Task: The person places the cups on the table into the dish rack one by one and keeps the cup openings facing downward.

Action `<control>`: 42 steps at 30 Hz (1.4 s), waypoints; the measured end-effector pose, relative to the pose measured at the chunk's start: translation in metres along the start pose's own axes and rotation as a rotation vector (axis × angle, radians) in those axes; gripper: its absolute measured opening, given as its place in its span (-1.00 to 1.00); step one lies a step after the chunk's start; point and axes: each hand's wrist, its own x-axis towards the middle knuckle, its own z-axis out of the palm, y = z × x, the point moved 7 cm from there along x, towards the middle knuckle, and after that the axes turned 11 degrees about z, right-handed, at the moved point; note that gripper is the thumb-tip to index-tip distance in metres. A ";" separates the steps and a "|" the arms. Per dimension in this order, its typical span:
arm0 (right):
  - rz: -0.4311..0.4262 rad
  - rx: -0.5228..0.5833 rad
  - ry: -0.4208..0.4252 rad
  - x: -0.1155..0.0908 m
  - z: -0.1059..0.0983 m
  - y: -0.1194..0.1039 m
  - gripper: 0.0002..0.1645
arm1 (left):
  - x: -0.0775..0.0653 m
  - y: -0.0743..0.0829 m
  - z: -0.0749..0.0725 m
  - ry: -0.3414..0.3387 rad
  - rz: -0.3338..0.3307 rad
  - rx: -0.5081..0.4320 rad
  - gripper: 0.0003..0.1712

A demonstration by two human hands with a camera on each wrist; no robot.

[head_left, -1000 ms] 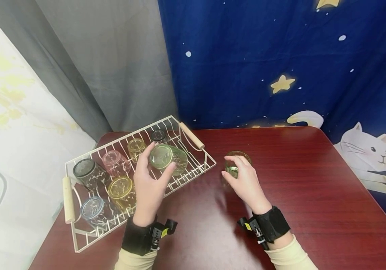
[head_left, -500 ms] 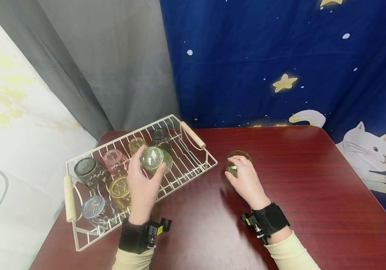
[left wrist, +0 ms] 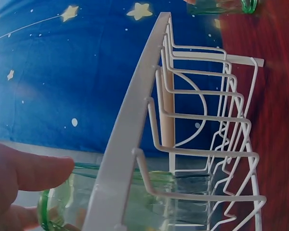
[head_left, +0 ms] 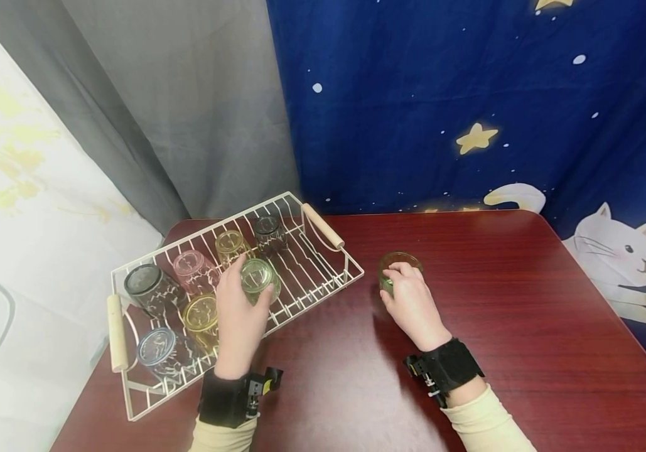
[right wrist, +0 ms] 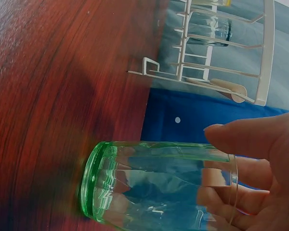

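Note:
My left hand (head_left: 239, 323) holds a green glass (head_left: 262, 290), upside down, between thumb and fingers near its base. That glass is inside the white wire rack (head_left: 323, 290); the left wrist view shows it behind the rack's top rail. Over the table to the rack's right, my right hand (head_left: 413, 311) grips a second green glass (right wrist: 149, 187) around its rim from above. This one is upright, with its thick base at the tabletop; whether it touches is hard to tell. In the head view the right fingers hide much of it.
Other upturned glasses share the rack: dark grey (head_left: 150, 285), pink (head_left: 193, 270), small yellow (head_left: 231, 242), small black (head_left: 269, 229), larger yellow (head_left: 201, 314) and blue (head_left: 159, 348). Wooden handles (head_left: 323, 225) cap the rack's ends. Curtains hang behind the red-brown table (head_left: 526, 326).
My left hand has moved left and lowered its glass between the other glasses in the rack. My right hand has shifted only slightly, its fingers settling further over its glass's rim.

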 end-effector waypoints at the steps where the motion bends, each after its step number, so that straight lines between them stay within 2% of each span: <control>1: -0.012 -0.013 0.010 0.000 0.000 -0.001 -0.57 | 0.000 -0.001 0.001 -0.021 -0.009 0.004 -0.16; 9: -0.079 -0.073 0.073 -0.002 -0.001 -0.005 -0.72 | -0.003 -0.004 0.006 -0.158 -0.039 0.073 -0.14; 16: -0.063 -0.117 0.086 -0.003 -0.001 -0.004 -0.72 | -0.007 -0.010 0.013 -0.237 -0.032 0.120 -0.12; 22: -0.056 -0.155 0.108 -0.004 -0.001 -0.003 -0.72 | -0.009 -0.014 0.014 -0.251 -0.044 0.129 -0.13; 27: -0.050 -0.156 0.117 -0.003 -0.002 -0.001 -0.74 | -0.009 -0.015 0.017 -0.268 -0.042 0.158 -0.14; 34: -0.027 -0.156 0.128 -0.005 -0.006 0.000 -0.74 | -0.010 -0.016 0.018 -0.253 -0.023 0.187 -0.15; 42: -0.025 -0.148 0.122 -0.005 -0.008 0.000 -0.73 | -0.011 -0.018 0.020 -0.277 -0.036 0.181 -0.18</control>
